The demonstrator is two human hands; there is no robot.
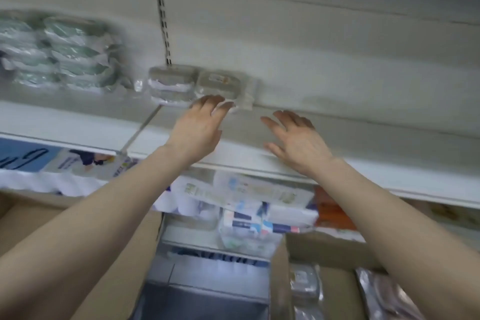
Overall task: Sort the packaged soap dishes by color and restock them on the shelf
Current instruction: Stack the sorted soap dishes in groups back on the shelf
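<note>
Shelf (337, 135) runs white across the middle of the frame, with both bare hands reaching over its front edge. Left hand (200, 127) sits at frame centre, fingers straight and spread, fingertips at or touching the front of the beige packaged soap dishes (197, 84), which stand in two short stacks side by side against the back panel just above it; whether the tips truly touch is blurred. Right hand (296, 140) hovers a little right of centre, fingers straight and slack, palm down over bare shelf, holding nothing, apart from the beige stacks. Green packaged soap dishes (65, 54) are piled in the upper left of the frame on the same shelf, well apart from the beige ones. Cardboard boxes (335, 283) fill the lower frame; the one at lower right holds more wrapped packages (305, 283). Mixed packaged goods (246, 205) crowd the lower shelf beneath the hands
</note>
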